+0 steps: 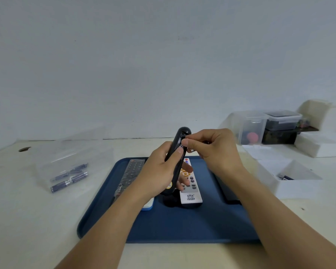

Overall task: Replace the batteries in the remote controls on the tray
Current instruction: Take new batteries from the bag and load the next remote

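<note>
My left hand point(159, 171) grips a black remote point(179, 144) and holds it tilted up above the blue tray point(182, 226), back side toward me. My right hand point(211, 148) pinches a battery at the remote's open compartment near its top; the battery is mostly hidden by my fingertips. On the tray lie a white remote point(191, 191) with coloured buttons, a dark remote in a plastic wrap point(132, 171) at the left, and another dark remote point(229, 193) under my right forearm. A small white and blue thing point(148, 206) peeks out beneath my left wrist.
A clear plastic box point(70, 164) with several purple batteries stands left of the tray. At the right is a white open box point(291, 177) holding dark batteries. Clear and dark lidded containers point(270, 127) and white boxes stand at the back right against the wall.
</note>
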Demonstrator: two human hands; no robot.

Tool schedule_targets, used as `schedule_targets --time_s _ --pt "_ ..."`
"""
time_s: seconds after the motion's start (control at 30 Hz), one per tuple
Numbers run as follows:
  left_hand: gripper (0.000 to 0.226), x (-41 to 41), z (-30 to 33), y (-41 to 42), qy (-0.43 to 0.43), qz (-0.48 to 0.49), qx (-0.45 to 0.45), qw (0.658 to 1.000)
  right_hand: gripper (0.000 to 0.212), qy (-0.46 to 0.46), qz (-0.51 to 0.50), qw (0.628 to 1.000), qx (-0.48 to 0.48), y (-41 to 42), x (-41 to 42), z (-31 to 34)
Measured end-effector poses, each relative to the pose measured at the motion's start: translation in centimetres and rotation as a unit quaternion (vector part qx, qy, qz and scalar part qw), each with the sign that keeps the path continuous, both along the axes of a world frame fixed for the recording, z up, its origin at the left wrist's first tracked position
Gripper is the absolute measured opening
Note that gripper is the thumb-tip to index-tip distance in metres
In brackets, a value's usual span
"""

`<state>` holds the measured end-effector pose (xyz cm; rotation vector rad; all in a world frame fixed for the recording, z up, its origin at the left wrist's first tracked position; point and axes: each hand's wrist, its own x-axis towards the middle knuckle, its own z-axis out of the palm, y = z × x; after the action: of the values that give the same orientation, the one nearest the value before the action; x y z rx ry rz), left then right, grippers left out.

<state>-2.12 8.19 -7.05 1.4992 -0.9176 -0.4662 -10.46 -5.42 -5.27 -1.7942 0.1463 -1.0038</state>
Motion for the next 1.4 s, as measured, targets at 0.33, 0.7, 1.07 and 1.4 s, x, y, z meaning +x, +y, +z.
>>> schedule_targets --time_s 0.33,0.7,1.07,1.4 --pt "0.029 -0.1 0.0 0.0 0.047 0.016 -0.029 0.998 0.026 -0.010 0.013 0.999 -0.035 2.2 0.9 -1.3" --pt "0.027 -0.2 0.1 0.0 0.062 0.002 -0.050 0.997 0.039 -0.029 -0.056 0.996 0.067 1.6 1.2 -1.0" --pt "0.025 -0.3 0.0 0.0 -0.021 -0.027 0.003 0.999 0.026 0.082 0.083 0.975 0.189 0.4 0.1 0.2" --pt "0.024 -0.4 -0.2 -0.1 0.005 -0.001 -0.004 1.000 0.042 0.105 0.019 0.990 0.092 1.1 0.6 -0.4"
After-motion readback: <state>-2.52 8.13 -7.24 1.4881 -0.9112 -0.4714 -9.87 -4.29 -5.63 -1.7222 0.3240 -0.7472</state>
